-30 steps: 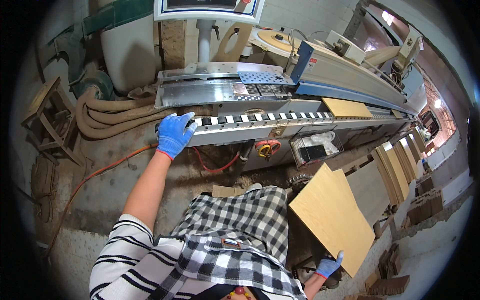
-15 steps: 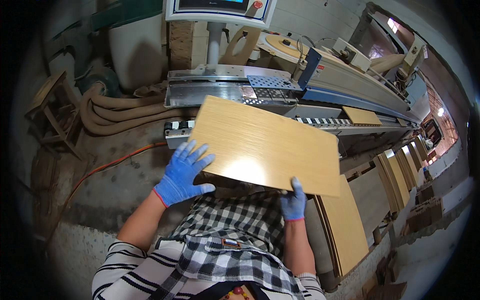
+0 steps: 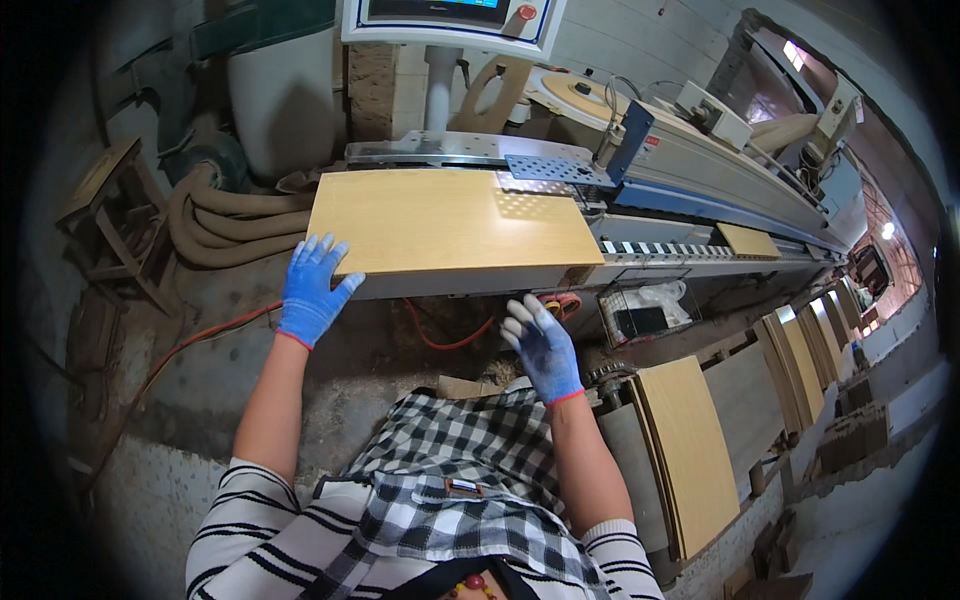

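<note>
A light wood-grain panel lies flat on the infeed bed of a long machine, its far right part beneath a perforated blue plate's edge. My left hand, in a blue knitted glove, rests its fingers on the panel's near left corner, fingers apart. In a matching glove, my right hand hangs in the air just short of the panel's near edge. Its fingers are stretched out and nothing is in them.
A second panel sits farther along the roller track. Stacked panels lie on rollers at my right. A control screen stands above the machine. Hoses and a wooden stool are at the left; a wire basket hangs below the track.
The panel has moved away from me, from mid-air down onto the machine bed. My right hand has let go of it; my left hand has shifted left and up with it.
</note>
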The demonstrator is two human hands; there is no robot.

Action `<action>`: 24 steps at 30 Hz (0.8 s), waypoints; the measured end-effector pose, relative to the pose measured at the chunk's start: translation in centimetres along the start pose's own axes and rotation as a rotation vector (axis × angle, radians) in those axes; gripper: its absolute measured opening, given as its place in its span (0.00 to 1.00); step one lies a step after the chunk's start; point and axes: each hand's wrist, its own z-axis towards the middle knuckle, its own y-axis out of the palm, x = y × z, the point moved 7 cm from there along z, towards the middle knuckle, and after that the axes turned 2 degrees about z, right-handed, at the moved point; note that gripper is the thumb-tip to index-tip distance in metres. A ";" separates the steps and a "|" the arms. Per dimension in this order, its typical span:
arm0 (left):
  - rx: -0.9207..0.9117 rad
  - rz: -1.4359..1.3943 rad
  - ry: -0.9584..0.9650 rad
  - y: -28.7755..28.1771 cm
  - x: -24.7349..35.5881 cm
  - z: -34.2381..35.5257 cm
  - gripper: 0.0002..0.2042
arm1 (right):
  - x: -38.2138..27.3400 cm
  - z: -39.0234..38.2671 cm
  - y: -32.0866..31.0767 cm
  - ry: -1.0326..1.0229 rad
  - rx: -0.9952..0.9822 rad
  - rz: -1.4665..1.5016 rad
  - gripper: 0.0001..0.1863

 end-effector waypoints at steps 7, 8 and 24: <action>-0.056 -0.012 -0.080 1.9 -0.4 2.7 0.27 | -0.6 -9.9 -6.8 -0.151 0.211 -1.140 0.19; -0.061 -0.022 -0.087 1.9 -0.5 2.7 0.27 | -0.5 -11.0 -7.1 -0.270 0.216 -1.354 0.17; -0.021 -0.173 -0.256 1.2 -5.4 0.0 0.20 | 2.7 -13.6 -5.7 -0.505 0.008 -1.980 0.16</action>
